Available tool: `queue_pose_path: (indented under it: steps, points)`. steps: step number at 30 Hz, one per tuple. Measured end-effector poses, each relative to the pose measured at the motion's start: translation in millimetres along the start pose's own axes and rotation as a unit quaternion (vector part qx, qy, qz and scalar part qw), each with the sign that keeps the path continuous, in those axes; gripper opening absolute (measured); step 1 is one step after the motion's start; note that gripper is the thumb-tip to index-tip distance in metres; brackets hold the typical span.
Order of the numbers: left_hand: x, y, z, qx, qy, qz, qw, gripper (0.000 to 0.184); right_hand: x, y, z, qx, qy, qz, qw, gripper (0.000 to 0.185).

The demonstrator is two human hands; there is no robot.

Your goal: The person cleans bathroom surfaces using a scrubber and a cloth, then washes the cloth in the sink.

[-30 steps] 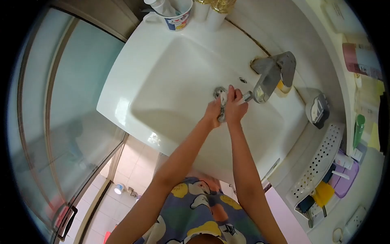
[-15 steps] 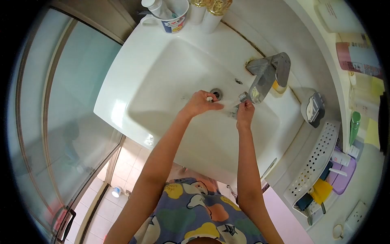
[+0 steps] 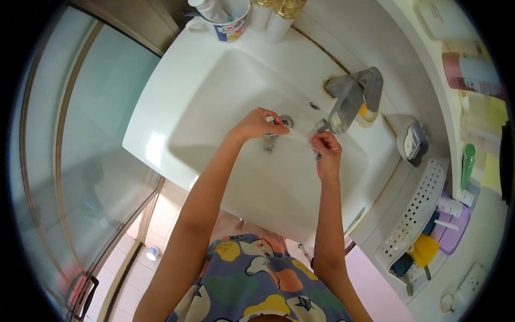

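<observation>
Over the white sink basin, my left hand is closed round a small white item, just left of the drain. My right hand is pinched below the nozzle of the grey faucet; what its fingers hold is too small to make out. Something pale and translucent, perhaps water, shows between the hands. The two hands are apart. Splashes show in the basin under my left hand.
A cup with a tube and two gold-topped bottles stand on the far rim. Right of the faucet are a soap dish and a white perforated basket. A glass door is at the left.
My hands were together near the drain and have since moved apart. My left hand has gone left with the white item; my right hand has shifted right and slightly down.
</observation>
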State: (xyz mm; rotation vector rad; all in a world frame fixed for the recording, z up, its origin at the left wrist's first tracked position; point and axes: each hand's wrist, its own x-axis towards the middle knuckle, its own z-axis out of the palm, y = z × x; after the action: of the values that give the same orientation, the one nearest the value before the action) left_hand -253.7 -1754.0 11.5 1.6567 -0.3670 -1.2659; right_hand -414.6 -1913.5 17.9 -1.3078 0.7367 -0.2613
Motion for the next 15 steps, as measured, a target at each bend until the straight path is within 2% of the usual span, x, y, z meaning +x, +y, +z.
queue_pose_path:
  steps: [1, 2, 4, 7, 10, 12, 13, 15]
  points:
    - [-3, 3, -1, 0.01, 0.008, 0.009, 1.0, 0.02, -1, 6, -2, 0.055, -0.004, 0.028, 0.998, 0.005]
    - [-1, -2, 1, -0.099, 0.04, -0.008, 0.994, 0.019, -2, 11, 0, 0.151, 0.016, 0.032, 0.988, 0.006]
    - [10, -21, 6, -0.312, 0.101, -0.042, 0.944, 0.019, -5, 23, 8, 0.337, 0.056, 0.038, 0.939, 0.011]
    - [14, -37, 15, -0.44, 0.054, 0.029, 0.896, 0.033, 0, 42, 10, 0.125, 0.115, 0.063, 0.983, 0.013]
    - [23, -66, 10, -0.269, 0.073, 0.043, 0.959, 0.039, -2, 11, 15, 0.245, 0.18, 0.098, 0.948, 0.01]
    - [23, -65, 11, -0.034, 0.169, 0.024, 0.985, 0.041, -3, 2, 9, 0.344, 0.165, 0.123, 0.916, 0.009]
    - [25, -64, 13, 0.085, 0.213, 0.015, 0.973, 0.042, -2, -2, 7, 0.391, 0.157, 0.134, 0.897, 0.01]
    - [38, -78, 35, 0.148, 0.37, 0.046, 0.916, 0.038, -4, -10, 13, 0.42, 0.13, 0.139, 0.887, 0.011]
